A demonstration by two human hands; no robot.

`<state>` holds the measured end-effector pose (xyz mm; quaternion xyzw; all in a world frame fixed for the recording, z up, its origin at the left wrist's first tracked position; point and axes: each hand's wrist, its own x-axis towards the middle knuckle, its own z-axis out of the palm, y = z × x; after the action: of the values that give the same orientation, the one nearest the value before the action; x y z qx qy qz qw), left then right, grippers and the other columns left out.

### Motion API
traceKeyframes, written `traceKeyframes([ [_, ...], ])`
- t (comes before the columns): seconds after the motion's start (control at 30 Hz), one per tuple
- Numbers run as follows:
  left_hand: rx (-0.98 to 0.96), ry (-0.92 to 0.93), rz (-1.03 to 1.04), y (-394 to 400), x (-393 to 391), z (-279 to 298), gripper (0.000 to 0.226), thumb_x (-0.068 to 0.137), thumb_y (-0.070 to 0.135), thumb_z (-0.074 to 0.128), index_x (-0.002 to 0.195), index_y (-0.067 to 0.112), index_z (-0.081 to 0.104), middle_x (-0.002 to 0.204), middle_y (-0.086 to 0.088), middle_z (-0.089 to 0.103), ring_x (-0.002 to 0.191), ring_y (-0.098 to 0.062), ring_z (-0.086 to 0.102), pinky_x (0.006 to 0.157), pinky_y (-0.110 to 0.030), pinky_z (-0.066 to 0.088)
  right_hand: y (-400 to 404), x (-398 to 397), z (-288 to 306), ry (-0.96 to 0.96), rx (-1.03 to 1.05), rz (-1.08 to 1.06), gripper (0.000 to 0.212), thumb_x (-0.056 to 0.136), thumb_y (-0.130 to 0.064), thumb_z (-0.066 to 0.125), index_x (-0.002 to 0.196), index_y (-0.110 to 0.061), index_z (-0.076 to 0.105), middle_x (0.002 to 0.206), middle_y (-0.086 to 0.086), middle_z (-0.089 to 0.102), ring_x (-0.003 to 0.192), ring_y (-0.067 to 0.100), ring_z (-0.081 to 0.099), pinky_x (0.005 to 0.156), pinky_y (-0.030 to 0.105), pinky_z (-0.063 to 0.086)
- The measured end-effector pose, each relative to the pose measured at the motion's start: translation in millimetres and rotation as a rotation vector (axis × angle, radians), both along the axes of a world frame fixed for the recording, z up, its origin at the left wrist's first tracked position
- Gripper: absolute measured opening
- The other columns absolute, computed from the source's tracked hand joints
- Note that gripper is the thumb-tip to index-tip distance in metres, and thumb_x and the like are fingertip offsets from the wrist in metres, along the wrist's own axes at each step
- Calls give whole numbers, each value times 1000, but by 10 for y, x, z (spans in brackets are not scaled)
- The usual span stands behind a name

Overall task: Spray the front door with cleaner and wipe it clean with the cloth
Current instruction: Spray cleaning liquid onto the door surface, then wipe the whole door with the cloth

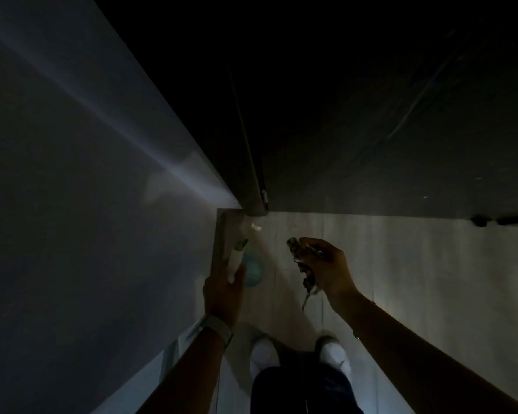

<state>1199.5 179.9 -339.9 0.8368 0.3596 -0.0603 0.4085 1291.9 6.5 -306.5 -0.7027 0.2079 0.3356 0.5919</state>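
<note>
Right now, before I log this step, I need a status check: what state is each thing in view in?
spray bottle: held upright in the left hand, nozzle up.
cloth: bunched in the right hand, one end dangling, off the door.
door: dark surface ahead; too dim to tell wet or dry.
white shoes: planted on the pale floor.

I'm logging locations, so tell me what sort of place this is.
Probably a dim home entryway: a dark door meets a pale wall at a corner, above a light plank floor.
</note>
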Motion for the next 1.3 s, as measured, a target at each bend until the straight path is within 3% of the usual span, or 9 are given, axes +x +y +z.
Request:
traceKeyframes([
  [0.13,63,42,26,199,269,-1016,30,91,24,67,96,-6,69,92,-27,69,89,-39,66,73,-26,38,100,-7,-872,34,9,-83,31,82,4,67,97,-24,67,77,-1,68,64,13,62,58,20,54],
  [0.3,78,94,76,402,420,-1733,29,92,22,64,98,-6,67,95,-28,68,93,-40,64,73,-36,45,6,-33,-1483,115,-4,-176,18,89,-5,64,106,-8,69,84,8,69,72,17,64,60,23,50],
  [0.4,31,88,119,466,469,-1930,26,93,18,63,97,-7,66,98,-28,67,95,-37,63,74,-31,42,-46,-24,-1628,97,36,-183,13,94,-11,57,101,-11,69,84,9,69,70,17,66,55,24,53],
  [0.53,42,115,104,508,551,-2019,33,94,17,61,115,-8,62,115,-30,63,110,-43,58,90,-44,45,-85,12,-1619,73,80,-194,16,94,-9,57,102,-10,70,85,10,71,76,22,66,62,32,54],
  [0.63,-24,132,105,491,572,-1865,42,93,12,62,130,-6,53,127,-28,57,119,-42,53,96,-41,41,-125,19,-1473,56,77,-209,16,92,-8,59,101,-16,71,84,9,73,75,23,67,67,32,56],
  [0.83,-123,179,12,307,317,-640,35,96,34,57,112,4,67,111,-15,66,104,-33,61,82,-32,45,-254,43,-388,-48,60,-187,16,92,-11,63,97,-24,71,85,5,74,77,21,68,67,29,56],
  [1.0,-192,-46,13,-33,62,1159,17,91,10,65,108,6,66,109,-5,65,103,-18,59,86,-14,43,-463,43,1288,-208,88,-149,15,92,-13,61,98,-22,70,75,5,71,65,15,64,58,25,54],
  [1.17,-167,-213,-134,-287,102,3007,47,83,51,53,105,12,69,104,0,69,97,-12,64,91,-32,50,-764,93,3115,-411,142,-87,12,91,-13,63,96,-19,72,74,10,68,63,16,62,56,28,50],
  [1.3,-172,-337,-156,-469,283,4244,18,95,15,58,107,26,64,111,8,65,105,-9,61,92,-18,47,-988,182,4369,-681,117,-65,21,86,-8,68,102,-21,72,90,-2,75,81,12,69,72,27,55],
])
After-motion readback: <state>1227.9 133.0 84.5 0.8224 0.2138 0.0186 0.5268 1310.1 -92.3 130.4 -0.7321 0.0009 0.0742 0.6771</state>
